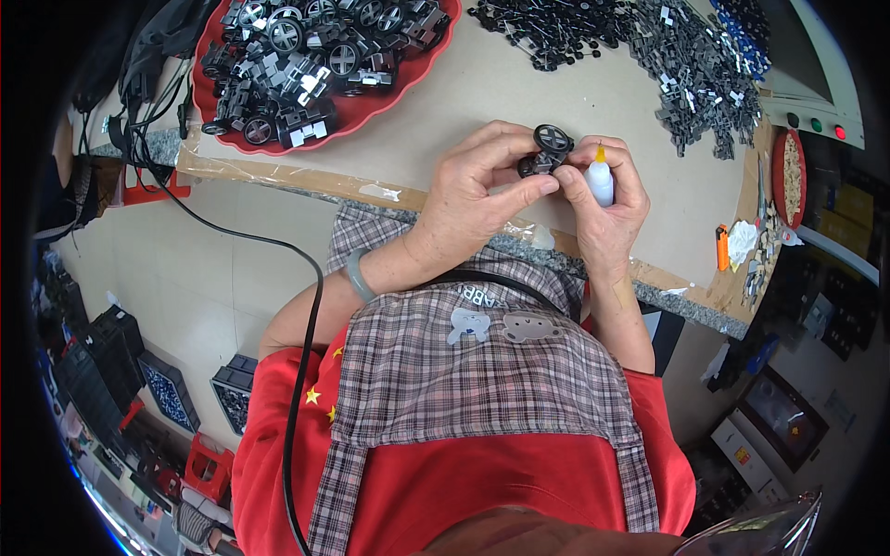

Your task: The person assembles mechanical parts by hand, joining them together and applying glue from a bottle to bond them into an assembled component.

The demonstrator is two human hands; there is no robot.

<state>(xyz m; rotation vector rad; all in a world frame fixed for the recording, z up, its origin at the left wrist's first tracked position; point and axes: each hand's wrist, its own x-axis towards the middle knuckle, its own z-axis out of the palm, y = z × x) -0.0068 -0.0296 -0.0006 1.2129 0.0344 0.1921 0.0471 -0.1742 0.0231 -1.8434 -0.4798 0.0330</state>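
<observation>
Fingers [542,185] of the left hand [477,190] pinched a small black wheel part [547,153], thumb pressed against its underside and the other fingers curled over its far side. It sat above the table [464,111], just over the near edge, between both hands. The right hand [612,199] was closed around a small white bottle [600,181] with a yellow tip, the tip pointing up beside the wheel; its fingers wrapped the bottle and touched the left thumb.

A green bangle [360,275] circled the left wrist. Below the hands hung a plaid apron [482,371] over a red shirt [482,482], which hid the lap. A black cable [306,306] ran from the table's left end down past the left elbow.

On the table, well apart to the upper left, stood a red tray [389,104] heaped with black wheeled pieces. Loose black parts [556,32] lay at the far edge, and a grey and black pile [700,83] spread to the right of them. Near the right end lay an orange lighter [722,246], crumpled white paper [743,241] and a small red dish [791,176]. Strips of clear tape [269,171] lined the near edge. Nothing lay between the hands and the camera.
</observation>
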